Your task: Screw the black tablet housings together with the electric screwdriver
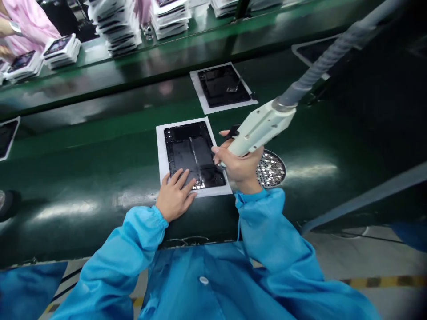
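A black tablet panel (182, 151) lies on a white sheet (161, 146) in front of me. My left hand (176, 195) rests flat with spread fingers on its lower left corner and the sheet's edge. My right hand (242, 166) is wrapped round a pale hand-held tool (263, 126), which looks like a hot-air gun, joined to a ribbed grey hose (330, 55). The tool's front end is at the panel's right edge; whether it touches cannot be seen. Just right of that hand sits a round dish (271, 169) full of small shiny metal pieces, partly hidden by the wrist.
Another black panel (222, 84) lies on a white sheet farther back. Stacks of wrapped panels (115, 26) stand on the raised shelf behind. A person in pink (36, 22) is at the far left. A grey tube (367, 198) slants across the right side.
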`<state>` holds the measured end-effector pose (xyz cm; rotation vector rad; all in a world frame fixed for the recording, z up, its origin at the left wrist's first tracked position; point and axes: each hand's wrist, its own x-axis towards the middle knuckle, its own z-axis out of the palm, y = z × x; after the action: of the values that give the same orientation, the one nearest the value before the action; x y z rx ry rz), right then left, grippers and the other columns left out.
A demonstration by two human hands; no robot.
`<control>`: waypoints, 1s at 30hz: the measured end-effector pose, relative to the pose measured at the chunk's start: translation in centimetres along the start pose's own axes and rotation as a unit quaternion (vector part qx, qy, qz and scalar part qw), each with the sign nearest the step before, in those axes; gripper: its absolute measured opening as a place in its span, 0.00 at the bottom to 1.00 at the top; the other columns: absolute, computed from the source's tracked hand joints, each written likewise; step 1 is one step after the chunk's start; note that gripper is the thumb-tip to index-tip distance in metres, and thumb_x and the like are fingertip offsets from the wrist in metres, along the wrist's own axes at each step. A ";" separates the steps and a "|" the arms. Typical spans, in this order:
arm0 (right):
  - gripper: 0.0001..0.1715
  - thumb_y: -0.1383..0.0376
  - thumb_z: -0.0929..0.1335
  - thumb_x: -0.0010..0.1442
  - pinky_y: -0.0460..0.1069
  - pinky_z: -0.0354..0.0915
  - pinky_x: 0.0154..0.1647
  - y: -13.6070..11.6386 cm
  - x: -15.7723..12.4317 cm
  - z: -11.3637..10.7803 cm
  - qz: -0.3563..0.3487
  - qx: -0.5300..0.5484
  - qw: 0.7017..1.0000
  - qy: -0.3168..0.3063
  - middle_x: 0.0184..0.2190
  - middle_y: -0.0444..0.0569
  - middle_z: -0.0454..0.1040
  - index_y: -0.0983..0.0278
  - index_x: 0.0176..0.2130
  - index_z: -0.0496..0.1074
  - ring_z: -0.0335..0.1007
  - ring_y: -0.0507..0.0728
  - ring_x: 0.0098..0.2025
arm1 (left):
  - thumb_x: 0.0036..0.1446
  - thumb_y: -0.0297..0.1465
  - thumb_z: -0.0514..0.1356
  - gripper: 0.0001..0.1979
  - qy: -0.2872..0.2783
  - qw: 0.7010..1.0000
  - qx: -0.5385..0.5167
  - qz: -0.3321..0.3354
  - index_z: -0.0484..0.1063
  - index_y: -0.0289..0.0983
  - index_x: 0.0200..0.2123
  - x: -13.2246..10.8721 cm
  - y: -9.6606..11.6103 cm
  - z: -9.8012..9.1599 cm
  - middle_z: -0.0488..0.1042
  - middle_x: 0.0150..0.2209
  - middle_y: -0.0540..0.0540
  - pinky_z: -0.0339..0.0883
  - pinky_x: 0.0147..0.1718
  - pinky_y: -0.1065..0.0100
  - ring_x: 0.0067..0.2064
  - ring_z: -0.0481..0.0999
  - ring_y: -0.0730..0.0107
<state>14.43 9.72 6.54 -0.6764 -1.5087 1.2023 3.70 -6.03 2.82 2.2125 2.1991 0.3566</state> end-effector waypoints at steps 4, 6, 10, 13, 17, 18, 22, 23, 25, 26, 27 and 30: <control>0.13 0.64 0.74 0.47 0.53 0.71 0.25 0.1 0.5 -1.0 -0.002 -0.040 0.999 0.022 0.15 0.38 0.68 0.61 0.32 0.69 0.66 0.53 0.17 | 0.64 0.38 0.53 0.17 0.059 0.996 -0.062 -0.026 0.75 0.38 0.48 -1.6 -1.5 -0.8 0.70 0.57 0.38 0.64 0.55 0.52 0.59 0.68 0.54; 0.10 0.63 0.74 0.47 0.54 0.72 0.27 0.1 0.5 -1.1 -0.006 -0.059 0.998 0.030 0.15 0.39 0.68 0.60 0.30 0.69 0.66 0.53 0.18 | 0.64 0.37 0.52 0.16 0.135 0.977 -0.100 -0.135 0.77 0.37 0.43 -1.9 -3.3 -1.6 0.77 0.49 0.39 0.68 0.50 0.60 0.50 0.76 0.60; 0.11 0.65 0.74 0.47 0.54 0.71 0.25 0.1 0.4 -1.0 -0.006 -0.071 0.997 0.026 0.15 0.41 0.67 0.60 0.22 0.67 0.65 0.53 0.18 | 0.59 0.42 0.57 0.16 0.127 0.912 -0.138 -0.365 0.78 0.37 0.32 -1.4 -6.0 -3.4 0.78 0.27 0.46 0.68 0.32 0.66 0.30 0.77 0.64; 0.15 0.67 0.73 0.47 0.55 0.72 0.28 -0.2 0.3 -0.9 -0.016 -0.069 0.997 0.026 0.14 0.42 0.66 0.60 0.19 0.65 0.69 0.55 0.23 | 0.50 0.49 0.63 0.19 0.023 0.900 -0.127 -0.417 0.74 0.39 0.22 -0.4 -5.7 -3.8 0.74 0.21 0.48 0.58 0.23 0.69 0.25 0.73 0.65; 0.16 0.66 0.74 0.47 0.56 0.74 0.32 -0.5 0.3 -1.0 -0.034 -0.067 0.997 0.033 0.14 0.43 0.66 0.60 0.17 0.64 0.73 0.59 0.30 | 0.51 0.45 0.61 0.19 -0.008 0.911 -0.157 -0.382 0.68 0.39 0.17 0.1 -4.6 -3.2 0.69 0.17 0.51 0.51 0.21 0.70 0.22 0.67 0.71; 0.15 0.66 0.74 0.46 0.55 0.74 0.32 -0.5 0.3 -1.0 -0.032 -0.068 0.997 0.034 0.14 0.43 0.66 0.60 0.18 0.64 0.73 0.60 0.30 | 0.51 0.44 0.60 0.18 0.004 0.912 -0.181 -0.369 0.67 0.38 0.17 0.1 -4.6 -3.0 0.67 0.16 0.51 0.51 0.21 0.71 0.21 0.66 0.72; 0.13 0.66 0.73 0.46 0.52 0.72 0.30 -0.2 0.3 -1.2 -0.017 -0.087 0.996 0.034 0.16 0.43 0.68 0.60 0.19 0.65 0.74 0.59 0.30 | 0.46 0.41 0.59 0.16 0.183 0.869 -0.287 -0.358 0.60 0.38 0.17 -0.4 -6.3 -2.9 0.67 0.19 0.52 0.56 0.21 0.73 0.22 0.66 0.74; 0.13 0.66 0.73 0.45 0.51 0.72 0.29 -0.1 0.3 -1.2 -0.013 -0.092 0.995 0.030 0.16 0.43 0.69 0.60 0.19 0.65 0.74 0.59 0.30 | 0.45 0.40 0.60 0.15 0.241 0.849 -0.301 -0.361 0.58 0.39 0.17 -0.4 -7.0 -3.1 0.69 0.20 0.51 0.58 0.22 0.73 0.22 0.67 0.75; 0.13 0.65 0.73 0.45 0.51 0.70 0.28 0.0 0.2 -1.0 -0.008 -0.095 0.995 0.019 0.16 0.43 0.69 0.60 0.19 0.64 0.74 0.59 0.30 | 0.42 0.38 0.61 0.14 0.329 0.809 -0.307 -0.378 0.59 0.39 0.19 0.1 -8.9 -3.5 0.69 0.22 0.51 0.61 0.23 0.73 0.24 0.69 0.74; 0.13 0.65 0.72 0.46 0.50 0.69 0.28 0.1 0.2 -0.8 -0.005 -0.092 0.996 0.011 0.16 0.43 0.68 0.61 0.19 0.64 0.73 0.58 0.29 | 0.41 0.37 0.62 0.13 0.354 0.795 -0.304 -0.389 0.60 0.38 0.21 0.5 -10.0 -3.8 0.69 0.22 0.52 0.62 0.24 0.73 0.24 0.69 0.74; 0.13 0.64 0.72 0.46 0.50 0.68 0.27 0.3 0.2 -0.6 -0.003 -0.087 0.996 0.000 0.16 0.43 0.68 0.61 0.19 0.63 0.73 0.58 0.28 | 0.40 0.36 0.62 0.12 0.368 0.784 -0.300 -0.399 0.61 0.38 0.23 1.1 -11.1 -4.1 0.68 0.22 0.53 0.63 0.24 0.74 0.24 0.70 0.74; 0.12 0.63 0.71 0.47 0.48 0.65 0.23 0.8 0.2 0.2 0.000 -0.073 0.997 -0.034 0.16 0.42 0.68 0.62 0.20 0.64 0.69 0.54 0.22 | 0.42 0.32 0.61 0.11 0.388 0.773 -0.283 -0.415 0.61 0.38 0.29 3.6 -14.7 -4.9 0.68 0.22 0.54 0.64 0.25 0.74 0.24 0.70 0.75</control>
<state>14.07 10.11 5.92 -0.7395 -1.6655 1.1329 -11.67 -2.98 5.80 0.6683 2.5606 1.7833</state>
